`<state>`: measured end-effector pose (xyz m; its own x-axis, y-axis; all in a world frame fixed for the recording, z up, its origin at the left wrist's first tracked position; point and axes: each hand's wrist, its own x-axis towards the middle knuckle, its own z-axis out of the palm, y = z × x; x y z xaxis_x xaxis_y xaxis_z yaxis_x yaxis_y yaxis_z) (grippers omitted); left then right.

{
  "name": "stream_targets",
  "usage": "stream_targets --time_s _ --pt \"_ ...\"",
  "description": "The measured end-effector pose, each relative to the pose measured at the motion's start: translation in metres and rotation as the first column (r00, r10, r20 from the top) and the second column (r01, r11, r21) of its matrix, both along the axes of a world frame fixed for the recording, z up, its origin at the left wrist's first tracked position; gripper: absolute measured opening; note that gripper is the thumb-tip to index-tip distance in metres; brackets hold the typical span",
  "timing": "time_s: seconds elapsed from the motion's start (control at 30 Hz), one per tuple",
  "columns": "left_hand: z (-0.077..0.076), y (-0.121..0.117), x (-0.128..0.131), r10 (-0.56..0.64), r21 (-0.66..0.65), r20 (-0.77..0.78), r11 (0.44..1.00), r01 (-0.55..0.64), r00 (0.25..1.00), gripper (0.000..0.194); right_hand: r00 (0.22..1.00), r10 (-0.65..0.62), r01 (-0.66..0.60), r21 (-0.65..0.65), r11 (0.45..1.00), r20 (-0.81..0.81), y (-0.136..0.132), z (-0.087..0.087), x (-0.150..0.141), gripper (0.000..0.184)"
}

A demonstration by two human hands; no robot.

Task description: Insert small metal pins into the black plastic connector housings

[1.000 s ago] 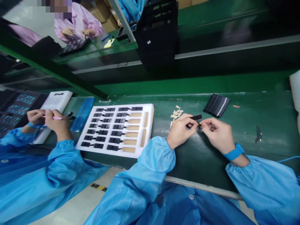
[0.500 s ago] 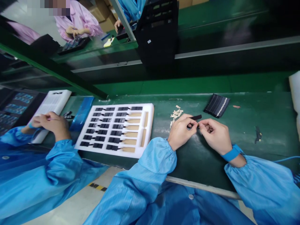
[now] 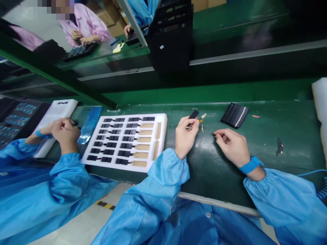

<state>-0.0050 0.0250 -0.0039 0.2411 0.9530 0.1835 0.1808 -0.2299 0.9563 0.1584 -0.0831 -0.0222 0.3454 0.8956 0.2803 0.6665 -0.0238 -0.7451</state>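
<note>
My left hand (image 3: 186, 134) pinches a small black strip part with a gold tail (image 3: 194, 115), held up just right of the white foam tray (image 3: 161, 143). The tray's slots hold several such black parts. My right hand (image 3: 231, 144) rests on the green table (image 3: 281, 115), fingers curled and pinched together; whatever is between them is too small to name. A heap of pale peeled scraps (image 3: 202, 128) lies by my left hand. A stack of black parts (image 3: 235, 115) sits beyond my right hand.
A co-worker's hands (image 3: 62, 131) in blue sleeves work at the left over another white tray (image 3: 57, 110). A blue strip (image 3: 89, 124) lies between the trays. A small dark scrap (image 3: 279, 146) lies at the right. A black crate stack (image 3: 171, 37) stands behind.
My hands have parted. The left hand has carried the black part up and to the left, away from the right hand, which stays pinched on the table.
</note>
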Motion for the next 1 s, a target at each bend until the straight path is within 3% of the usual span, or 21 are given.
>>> stream_targets --time_s 0.17,0.27,0.4,0.5,0.67,0.77,0.83,0.9,0.97,1.0 --pt "0.001 -0.009 0.002 -0.183 0.065 -0.082 0.98 0.188 0.98 0.01 0.994 -0.034 0.04 0.059 0.997 -0.102 0.0 0.004 0.001 0.024" --pt "-0.001 -0.014 0.002 -0.281 0.066 -0.113 0.955 0.289 0.953 0.009 0.991 0.044 -0.034 0.08 0.996 -0.124 0.0 0.003 0.003 0.04" --pt "-0.002 -0.016 0.003 -0.361 0.04 -0.12 0.929 0.367 0.925 0.009 0.989 0.1 -0.092 0.072 0.993 -0.106 0.002 0.0 0.004 0.025" --pt "0.0 -0.014 0.003 -0.272 0.013 -0.061 0.962 0.273 0.961 0.012 0.997 0.046 -0.043 0.056 0.998 -0.056 0.003 -0.004 0.004 0.022" --pt "0.002 -0.006 0.002 -0.085 -0.089 0.115 0.991 0.095 0.99 0.024 0.962 0.269 -0.267 0.044 0.963 -0.055 0.002 -0.003 0.002 0.038" --pt "0.004 -0.009 0.003 -0.058 -0.184 0.223 0.978 0.1 0.973 0.029 0.952 0.264 -0.264 0.025 0.964 -0.154 0.001 -0.002 0.003 0.046" --pt "0.005 -0.017 0.005 -0.082 -0.343 0.33 0.918 0.2 0.94 0.033 0.945 0.148 -0.142 0.041 0.989 -0.293 0.001 -0.002 0.004 0.042" --pt "0.003 -0.027 0.01 -0.164 -0.514 0.45 0.756 0.405 0.878 0.036 0.904 -0.009 0.048 0.081 0.996 -0.427 0.002 -0.001 0.007 0.034" --pt "-0.004 -0.035 0.016 -0.253 -0.589 0.526 0.58 0.563 0.812 0.038 0.85 -0.13 0.217 0.114 0.969 -0.511 0.005 -0.001 0.011 0.026" --pt "-0.009 -0.036 0.02 -0.278 -0.592 0.527 0.558 0.581 0.803 0.038 0.828 -0.165 0.271 0.125 0.955 -0.536 0.006 0.0 0.013 0.023"
